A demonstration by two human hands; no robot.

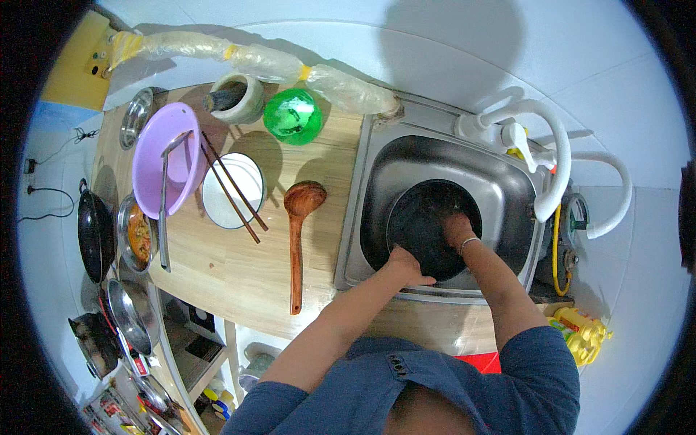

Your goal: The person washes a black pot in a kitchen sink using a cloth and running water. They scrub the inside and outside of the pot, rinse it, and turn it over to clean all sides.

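Note:
A round black pan point(424, 239) is tilted inside the stainless-steel sink basin point(418, 149). My left hand point(408, 266) grips the pan's near-left rim, thumb stretched along the outside. Inside the pan, my right hand point(458, 228) reaches down towards its dark inner surface, a light bangle point(468, 244) around the wrist. The fingers of that hand are bent and partly lost in the dark, so whether they hold anything is unclear. Above the basin's right side curves a white faucet point(563, 147); no water stream is visible from it.
Left of the sink, a wooden ladle point(296, 244) lies on the wood-patterned counter point(228, 283). Beyond are a white bowl point(234, 190) with chopsticks point(231, 187) across it, a purple basin point(149, 168), a green bowl point(293, 117) and a stone mortar point(250, 103).

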